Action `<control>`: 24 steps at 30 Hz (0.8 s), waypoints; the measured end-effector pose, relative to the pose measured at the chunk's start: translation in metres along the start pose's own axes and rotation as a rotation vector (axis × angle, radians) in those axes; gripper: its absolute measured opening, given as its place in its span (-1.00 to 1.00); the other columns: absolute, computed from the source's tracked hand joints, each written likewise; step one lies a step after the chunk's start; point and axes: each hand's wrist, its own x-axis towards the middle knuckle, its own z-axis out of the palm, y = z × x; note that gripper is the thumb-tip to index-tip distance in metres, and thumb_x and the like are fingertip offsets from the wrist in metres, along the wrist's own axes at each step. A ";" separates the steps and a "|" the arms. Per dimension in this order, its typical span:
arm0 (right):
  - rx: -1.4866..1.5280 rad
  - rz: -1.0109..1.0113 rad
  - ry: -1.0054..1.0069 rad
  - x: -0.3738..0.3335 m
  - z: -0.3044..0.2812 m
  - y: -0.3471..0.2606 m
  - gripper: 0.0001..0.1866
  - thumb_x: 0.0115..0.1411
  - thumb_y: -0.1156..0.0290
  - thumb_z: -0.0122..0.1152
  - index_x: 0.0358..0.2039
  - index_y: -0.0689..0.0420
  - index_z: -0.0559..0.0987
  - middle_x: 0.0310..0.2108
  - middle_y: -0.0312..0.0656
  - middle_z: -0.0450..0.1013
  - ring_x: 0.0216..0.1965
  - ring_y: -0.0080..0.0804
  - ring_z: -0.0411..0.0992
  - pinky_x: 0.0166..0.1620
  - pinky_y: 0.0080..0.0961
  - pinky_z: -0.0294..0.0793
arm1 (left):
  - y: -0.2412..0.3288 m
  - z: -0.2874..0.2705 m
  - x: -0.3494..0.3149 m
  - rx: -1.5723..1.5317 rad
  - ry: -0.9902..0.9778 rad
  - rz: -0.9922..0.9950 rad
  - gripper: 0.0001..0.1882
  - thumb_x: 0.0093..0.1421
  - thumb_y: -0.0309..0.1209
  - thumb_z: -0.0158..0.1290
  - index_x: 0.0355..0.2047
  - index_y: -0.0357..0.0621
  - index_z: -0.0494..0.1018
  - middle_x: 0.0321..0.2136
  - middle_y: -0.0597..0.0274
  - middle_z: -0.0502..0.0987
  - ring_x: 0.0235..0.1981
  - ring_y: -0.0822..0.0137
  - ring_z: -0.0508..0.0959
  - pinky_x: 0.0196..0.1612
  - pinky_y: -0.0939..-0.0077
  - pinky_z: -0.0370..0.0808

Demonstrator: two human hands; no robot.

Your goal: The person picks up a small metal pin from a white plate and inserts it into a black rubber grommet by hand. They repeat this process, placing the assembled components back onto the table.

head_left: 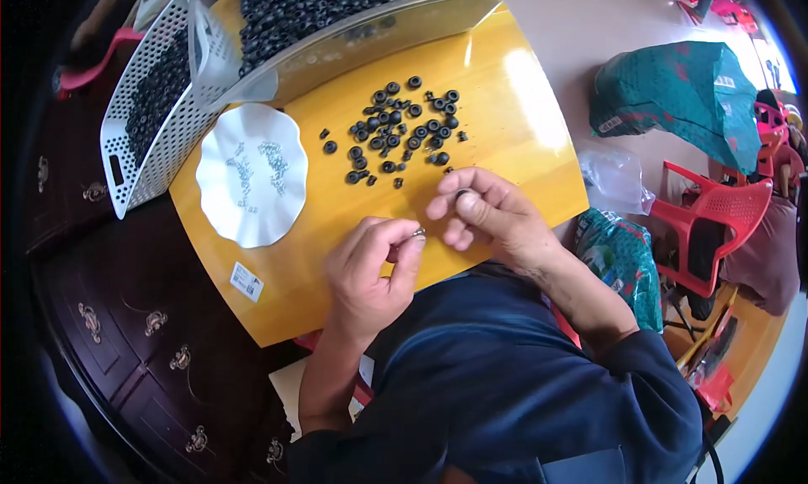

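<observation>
My left hand [368,263] is closed in a pinch, with a small shiny dark piece [419,231] between thumb and forefinger. Close by on the right, my right hand [505,219] pinches a small black round part [461,194], mostly covered by the thumb and fingertip. Both hands are over the near side of the yellow table [353,223]. Beyond them lies a loose scatter of black ring-shaped parts [421,132] and smaller black plugs [324,134]. A white wavy-rimmed dish [220,199] to the left holds many tiny clear or silvery pieces [271,168].
A clear bin [370,31] full of black parts stands at the table's far side. Beside it, a white perforated basket [160,160] holds more. A white label [246,281] lies near the left edge. Teal bags [673,97] and a red chair [715,210] are at right; dark drawers [126,349] at left.
</observation>
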 end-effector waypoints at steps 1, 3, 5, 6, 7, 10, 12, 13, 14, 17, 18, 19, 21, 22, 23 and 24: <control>0.003 0.009 -0.007 0.000 -0.001 0.001 -0.74 0.45 0.28 0.05 0.04 0.13 0.46 -0.14 -0.19 0.55 -0.32 -0.60 0.51 -0.24 -0.67 0.49 | 0.000 0.000 -0.001 -0.022 0.004 -0.003 -0.85 0.12 -0.67 0.22 -0.31 -0.25 0.52 -0.49 0.19 0.55 -0.57 0.36 0.56 -0.51 0.53 0.50; -0.078 -0.033 -0.001 -0.003 -0.006 0.000 -0.73 0.45 0.24 0.06 0.00 0.15 0.48 -0.23 -0.20 0.57 -0.37 -0.65 0.48 -0.36 -0.72 0.45 | -0.001 0.000 -0.003 -0.026 0.000 -0.014 -0.86 0.12 -0.67 0.21 -0.31 -0.25 0.53 -0.48 0.18 0.56 -0.56 0.36 0.58 -0.50 0.54 0.52; -0.167 -0.018 0.028 -0.003 -0.008 0.001 -0.71 0.45 0.22 0.07 0.00 0.16 0.51 -0.36 -0.28 0.53 -0.42 -0.70 0.43 -0.44 -0.75 0.39 | -0.001 0.000 -0.003 -0.051 -0.006 -0.023 -0.86 0.13 -0.67 0.20 -0.30 -0.26 0.53 -0.48 0.18 0.56 -0.55 0.36 0.58 -0.49 0.54 0.52; -0.188 -0.044 0.050 -0.004 -0.009 0.003 -0.69 0.45 0.21 0.06 0.02 0.17 0.52 -0.38 -0.31 0.49 -0.43 -0.70 0.40 -0.41 -0.74 0.38 | -0.001 0.000 -0.002 -0.051 -0.004 -0.028 -0.86 0.13 -0.67 0.20 -0.30 -0.26 0.53 -0.48 0.18 0.56 -0.55 0.36 0.58 -0.49 0.54 0.52; -0.210 -0.071 0.071 -0.004 -0.009 0.004 -0.67 0.45 0.21 0.06 0.03 0.18 0.53 -0.40 -0.34 0.46 -0.43 -0.70 0.37 -0.38 -0.74 0.38 | -0.001 0.000 -0.001 -0.044 -0.009 -0.023 -0.86 0.13 -0.67 0.20 -0.29 -0.27 0.53 -0.48 0.17 0.55 -0.55 0.36 0.58 -0.49 0.54 0.52; -0.107 -0.072 0.071 -0.004 0.001 0.003 -0.65 0.46 0.22 0.03 0.09 0.18 0.52 -0.37 -0.36 0.41 -0.40 -0.66 0.33 -0.29 -0.71 0.38 | -0.002 0.000 0.000 -0.046 -0.010 -0.019 -0.86 0.14 -0.66 0.20 -0.29 -0.27 0.53 -0.48 0.17 0.55 -0.54 0.36 0.59 -0.49 0.53 0.53; -0.129 -0.062 0.059 -0.004 0.001 0.002 -0.64 0.47 0.23 0.02 0.12 0.18 0.50 -0.34 -0.34 0.41 -0.38 -0.64 0.33 -0.25 -0.69 0.38 | -0.003 0.001 0.000 -0.054 -0.005 -0.021 -0.87 0.14 -0.66 0.20 -0.29 -0.28 0.53 -0.48 0.18 0.55 -0.54 0.35 0.59 -0.49 0.53 0.54; -0.150 -0.056 0.049 -0.004 0.002 0.002 -0.64 0.47 0.24 0.00 0.14 0.18 0.48 -0.30 -0.32 0.42 -0.37 -0.63 0.32 -0.21 -0.67 0.38 | -0.003 0.001 0.000 -0.056 -0.007 -0.025 -0.87 0.14 -0.66 0.20 -0.29 -0.28 0.53 -0.48 0.18 0.55 -0.54 0.35 0.59 -0.49 0.53 0.54; -0.151 -0.052 0.047 -0.004 0.002 0.002 -0.64 0.47 0.24 0.00 0.14 0.18 0.48 -0.30 -0.32 0.42 -0.37 -0.63 0.32 -0.21 -0.67 0.38 | -0.003 0.001 0.000 -0.058 -0.009 -0.029 -0.87 0.14 -0.65 0.21 -0.29 -0.28 0.53 -0.48 0.18 0.55 -0.54 0.35 0.59 -0.49 0.53 0.54; -0.088 -0.053 -0.026 -0.002 0.005 0.002 -0.66 0.47 0.29 0.01 0.15 0.17 0.45 -0.23 -0.29 0.44 -0.35 -0.62 0.35 -0.19 -0.67 0.39 | -0.004 0.003 0.001 -0.077 -0.011 -0.034 -0.86 0.14 -0.65 0.21 -0.28 -0.27 0.53 -0.47 0.19 0.55 -0.54 0.35 0.59 -0.48 0.53 0.55; -0.091 -0.056 -0.023 -0.001 0.006 0.002 -0.68 0.46 0.32 0.02 0.13 0.17 0.44 -0.21 -0.28 0.45 -0.32 -0.61 0.37 -0.18 -0.66 0.39 | -0.003 0.004 0.002 -0.076 -0.011 -0.037 -0.86 0.14 -0.65 0.21 -0.28 -0.27 0.53 -0.47 0.19 0.55 -0.54 0.35 0.59 -0.48 0.53 0.55; -0.094 -0.058 -0.020 -0.001 0.006 0.003 -0.70 0.45 0.34 0.04 0.12 0.17 0.44 -0.19 -0.26 0.47 -0.30 -0.61 0.39 -0.16 -0.66 0.40 | -0.002 0.004 0.003 -0.076 -0.005 -0.029 -0.87 0.15 -0.64 0.21 -0.28 -0.26 0.53 -0.47 0.19 0.55 -0.53 0.35 0.60 -0.49 0.52 0.55; -0.091 -0.075 -0.029 0.000 0.006 0.006 -0.73 0.44 0.37 0.06 0.09 0.17 0.45 -0.17 -0.26 0.48 -0.28 -0.61 0.40 -0.15 -0.66 0.41 | -0.001 0.005 0.004 -0.074 0.000 -0.024 -0.87 0.15 -0.64 0.21 -0.29 -0.26 0.53 -0.47 0.19 0.56 -0.53 0.35 0.60 -0.49 0.52 0.54; -0.089 -0.094 -0.038 0.000 0.006 0.007 -0.75 0.43 0.40 0.08 0.05 0.17 0.45 -0.15 -0.25 0.49 -0.26 -0.61 0.42 -0.13 -0.65 0.42 | 0.000 0.005 0.005 -0.079 0.009 -0.026 -0.87 0.15 -0.64 0.21 -0.28 -0.25 0.54 -0.46 0.19 0.56 -0.52 0.34 0.61 -0.49 0.51 0.54; -0.087 -0.092 -0.039 0.000 0.005 0.007 -0.75 0.43 0.40 0.08 0.05 0.17 0.45 -0.15 -0.25 0.49 -0.26 -0.61 0.42 -0.13 -0.65 0.42 | 0.000 0.006 0.005 -0.084 0.018 -0.028 -0.87 0.15 -0.64 0.21 -0.28 -0.24 0.54 -0.46 0.20 0.56 -0.52 0.34 0.61 -0.48 0.50 0.54; -0.108 -0.096 -0.061 0.000 0.004 0.006 -0.75 0.42 0.40 0.10 0.05 0.17 0.45 -0.16 -0.27 0.49 -0.25 -0.62 0.43 -0.11 -0.65 0.43 | 0.000 0.007 0.005 -0.082 0.017 -0.031 -0.87 0.15 -0.64 0.21 -0.28 -0.24 0.54 -0.46 0.20 0.56 -0.52 0.34 0.61 -0.48 0.50 0.54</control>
